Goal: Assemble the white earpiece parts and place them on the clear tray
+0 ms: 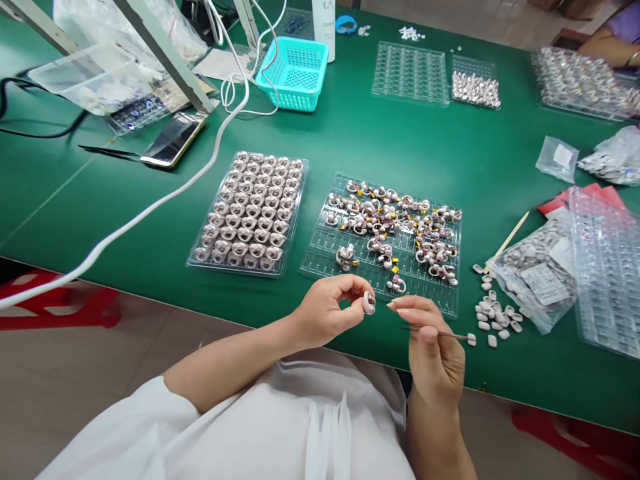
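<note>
Between thumb and forefinger, my left hand (334,308) pinches a small pale ring-shaped piece (369,303) with a dark inside. My right hand (434,343), just to the right, is closed on a thin metal tool (447,335) that looks like tweezers. The tool's right end meets a small white cap (471,339); I cannot tell if it grips it. Beyond my hands lies a clear tray (320,257) with a jumble of ring-shaped pieces with yellow tabs. Left of it, another clear tray (193,260) holds similar pale pieces in neat rows.
Loose pale caps (495,313) lie at right beside a filled plastic bag (537,273), a wooden stick (507,240) and stacked clear trays (610,280). A white cable (165,200) crosses the left side. A turquoise basket (295,73) and a phone (175,140) sit farther back.
</note>
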{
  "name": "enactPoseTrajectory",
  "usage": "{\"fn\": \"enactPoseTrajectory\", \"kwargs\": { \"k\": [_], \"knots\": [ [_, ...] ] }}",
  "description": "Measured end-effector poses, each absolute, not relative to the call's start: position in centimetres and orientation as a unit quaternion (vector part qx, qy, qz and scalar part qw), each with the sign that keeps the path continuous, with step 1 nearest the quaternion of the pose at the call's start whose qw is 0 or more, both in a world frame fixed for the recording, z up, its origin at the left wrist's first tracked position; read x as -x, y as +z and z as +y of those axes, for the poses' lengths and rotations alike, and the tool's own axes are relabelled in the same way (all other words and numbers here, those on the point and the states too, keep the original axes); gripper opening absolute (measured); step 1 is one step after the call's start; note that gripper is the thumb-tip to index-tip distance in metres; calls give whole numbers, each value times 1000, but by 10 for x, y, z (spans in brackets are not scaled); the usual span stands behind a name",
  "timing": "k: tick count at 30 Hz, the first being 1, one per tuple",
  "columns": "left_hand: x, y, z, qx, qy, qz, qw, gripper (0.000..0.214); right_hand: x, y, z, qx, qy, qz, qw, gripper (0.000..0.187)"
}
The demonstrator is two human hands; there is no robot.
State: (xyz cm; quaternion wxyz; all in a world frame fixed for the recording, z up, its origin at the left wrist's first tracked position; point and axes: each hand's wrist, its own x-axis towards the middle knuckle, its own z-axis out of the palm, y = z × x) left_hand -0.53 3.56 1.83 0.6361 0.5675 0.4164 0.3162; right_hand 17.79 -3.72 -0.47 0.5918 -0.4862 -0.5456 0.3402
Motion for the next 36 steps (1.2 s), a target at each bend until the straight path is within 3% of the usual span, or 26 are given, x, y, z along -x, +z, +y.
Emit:
{"fn": "enactPoseTrajectory", "kwargs": {
  "k": [7, 19, 36],
  "knots": [
    [4, 18, 34, -574, 330, 410, 627, 8, -161, -6, -35, 553, 376, -536, 516, 18],
    [6, 11, 29, -612, 353, 415, 573, 18, -137, -3, -20, 565, 382, -456, 571, 2],
    [10, 15, 30, -588, 354, 375, 623, 17, -137, -7, -19, 540, 406, -444, 589, 9]
  ]
}}
